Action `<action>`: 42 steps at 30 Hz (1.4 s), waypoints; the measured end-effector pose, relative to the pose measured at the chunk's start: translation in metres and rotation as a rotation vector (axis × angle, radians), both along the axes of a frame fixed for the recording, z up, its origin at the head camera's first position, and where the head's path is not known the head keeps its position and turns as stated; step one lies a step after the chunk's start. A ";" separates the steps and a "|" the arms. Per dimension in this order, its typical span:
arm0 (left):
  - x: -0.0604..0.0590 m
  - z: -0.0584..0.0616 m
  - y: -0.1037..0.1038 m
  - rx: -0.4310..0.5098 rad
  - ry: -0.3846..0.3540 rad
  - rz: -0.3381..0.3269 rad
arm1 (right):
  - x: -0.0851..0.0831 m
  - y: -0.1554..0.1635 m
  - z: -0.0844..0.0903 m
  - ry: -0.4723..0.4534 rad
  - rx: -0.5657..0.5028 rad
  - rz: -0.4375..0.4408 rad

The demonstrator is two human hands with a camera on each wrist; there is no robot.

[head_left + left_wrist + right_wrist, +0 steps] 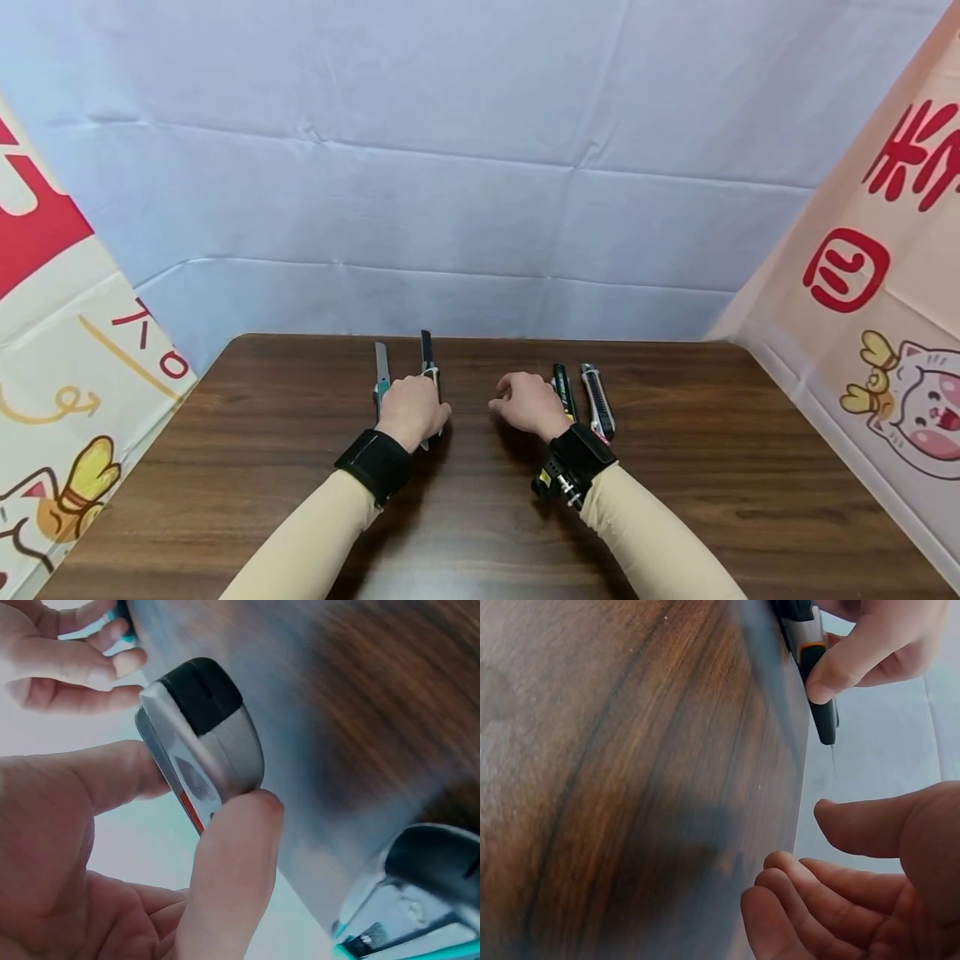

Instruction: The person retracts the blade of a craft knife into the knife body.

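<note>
My left hand (408, 411) pinches a grey and black utility knife (225, 750) between thumb and fingers, low over the wooden table. In the right wrist view this knife (810, 656) shows an orange band and a thin blade sticking out of its tip. Just left of that hand lies a teal utility knife (382, 379) with its wide blade out. My right hand (528, 402) holds nothing, its fingers loosely bent above the table. Right beside it are a black and yellow utility knife (564, 393), partly covered by the hand, and a silver utility knife (597, 402).
The dark brown wooden table (697, 467) ends at a back edge behind the knives. A pale blue cloth (450, 208) hangs behind it. Printed cloths (900, 350) with cartoon cats and red characters flank both sides.
</note>
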State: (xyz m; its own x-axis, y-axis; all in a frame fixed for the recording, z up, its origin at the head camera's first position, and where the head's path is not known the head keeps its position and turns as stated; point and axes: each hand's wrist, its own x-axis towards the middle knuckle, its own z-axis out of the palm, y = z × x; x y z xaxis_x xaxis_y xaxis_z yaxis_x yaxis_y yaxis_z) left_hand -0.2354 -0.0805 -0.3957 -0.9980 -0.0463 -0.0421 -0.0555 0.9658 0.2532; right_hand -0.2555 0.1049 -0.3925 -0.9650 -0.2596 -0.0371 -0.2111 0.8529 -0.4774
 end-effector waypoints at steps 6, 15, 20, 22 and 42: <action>0.007 0.002 0.004 0.011 0.061 -0.042 | 0.000 0.007 0.001 -0.015 -0.043 0.005; 0.018 -0.002 0.019 0.023 0.197 -0.128 | -0.002 0.016 -0.003 -0.102 -0.172 -0.013; 0.022 -0.006 0.033 0.019 0.247 -0.162 | -0.003 0.018 -0.003 -0.160 -0.252 -0.034; 0.022 -0.007 0.039 0.023 0.256 -0.175 | -0.003 0.018 -0.003 -0.170 -0.284 -0.045; 0.030 -0.003 0.069 0.019 0.290 -0.227 | -0.002 0.011 -0.007 -0.306 -0.496 -0.127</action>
State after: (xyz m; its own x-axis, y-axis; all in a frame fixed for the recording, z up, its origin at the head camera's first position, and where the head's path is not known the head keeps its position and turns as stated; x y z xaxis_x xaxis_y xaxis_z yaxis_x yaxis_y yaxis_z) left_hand -0.2051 -0.0113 -0.3985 -0.9534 0.1763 0.2450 0.2368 0.9402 0.2450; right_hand -0.2579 0.1159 -0.3990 -0.9541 -0.2006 -0.2224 0.0881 0.5219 -0.8485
